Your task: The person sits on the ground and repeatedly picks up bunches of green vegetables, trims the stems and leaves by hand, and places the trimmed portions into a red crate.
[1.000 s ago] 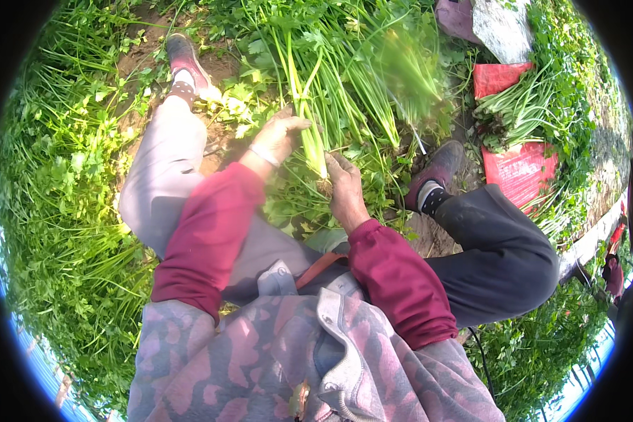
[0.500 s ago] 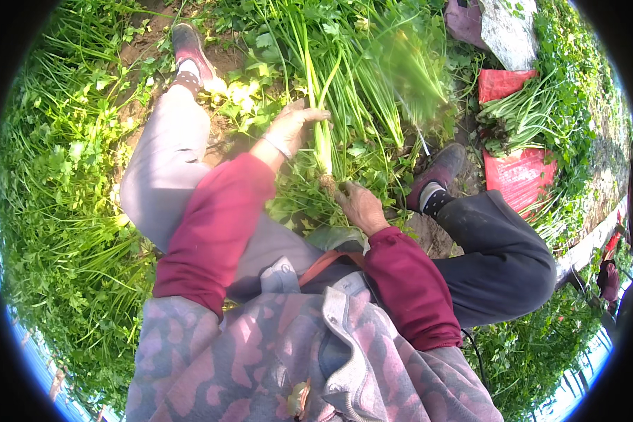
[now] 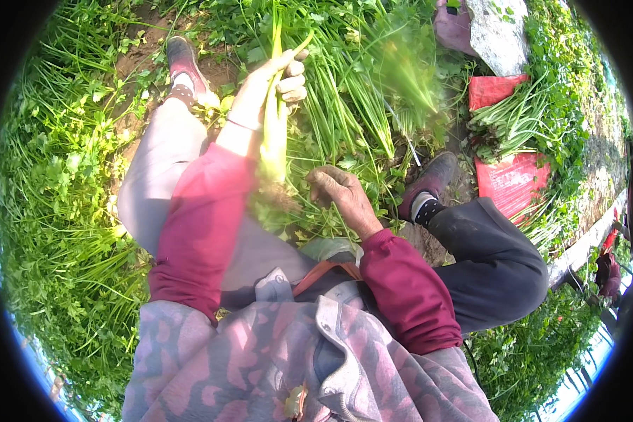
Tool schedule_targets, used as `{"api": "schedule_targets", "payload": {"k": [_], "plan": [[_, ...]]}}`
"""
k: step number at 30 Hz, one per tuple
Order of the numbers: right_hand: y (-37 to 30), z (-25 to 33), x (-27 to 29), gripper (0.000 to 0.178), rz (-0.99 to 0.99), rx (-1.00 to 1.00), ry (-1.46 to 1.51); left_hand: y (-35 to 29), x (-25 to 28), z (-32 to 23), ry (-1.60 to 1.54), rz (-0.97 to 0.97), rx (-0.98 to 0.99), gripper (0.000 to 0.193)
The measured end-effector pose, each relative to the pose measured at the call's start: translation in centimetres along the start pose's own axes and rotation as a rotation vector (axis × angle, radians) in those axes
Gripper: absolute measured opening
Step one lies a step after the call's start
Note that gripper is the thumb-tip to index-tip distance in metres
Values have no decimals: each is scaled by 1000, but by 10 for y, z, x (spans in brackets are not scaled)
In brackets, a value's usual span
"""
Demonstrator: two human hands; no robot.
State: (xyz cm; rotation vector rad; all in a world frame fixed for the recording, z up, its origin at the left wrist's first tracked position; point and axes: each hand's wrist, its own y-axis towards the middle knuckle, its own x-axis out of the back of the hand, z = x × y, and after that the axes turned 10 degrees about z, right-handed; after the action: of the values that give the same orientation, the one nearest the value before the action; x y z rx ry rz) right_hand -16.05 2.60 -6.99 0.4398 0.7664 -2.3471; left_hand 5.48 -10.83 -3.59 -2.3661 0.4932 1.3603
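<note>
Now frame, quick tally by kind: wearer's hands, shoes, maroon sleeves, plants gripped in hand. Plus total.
Hands: 2 (left hand, right hand)
Shoes: 2 (left shoe, right shoe)
Maroon sleeves: 2 (left sleeve, right sleeve)
Gripped plants: 1 (pale-stalked plant, left hand)
Total: 7

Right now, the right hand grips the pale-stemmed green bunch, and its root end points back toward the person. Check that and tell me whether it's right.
Not quite: it is the left hand that grips the pale-stemmed green bunch, as the head view shows. Its root end does point back toward the person.
</note>
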Motion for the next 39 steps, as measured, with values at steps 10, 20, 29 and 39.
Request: {"api": "schedule_targets", "payload": {"k": [10, 20, 29, 39], "plan": [[39, -77, 95, 46, -600, 40, -1057, -40, -18, 12, -271, -7, 76, 24], [24, 31, 52, 34, -74, 26, -579, -87, -100, -80, -448, 139, -135, 32], [-16, 41, 8, 23, -256, -31, -191, -98, -34, 20, 22, -418, 160, 20], [-65, 39, -36, 22, -255, -92, 12, -97, -18, 61, 136, -474, 55, 22]]}}
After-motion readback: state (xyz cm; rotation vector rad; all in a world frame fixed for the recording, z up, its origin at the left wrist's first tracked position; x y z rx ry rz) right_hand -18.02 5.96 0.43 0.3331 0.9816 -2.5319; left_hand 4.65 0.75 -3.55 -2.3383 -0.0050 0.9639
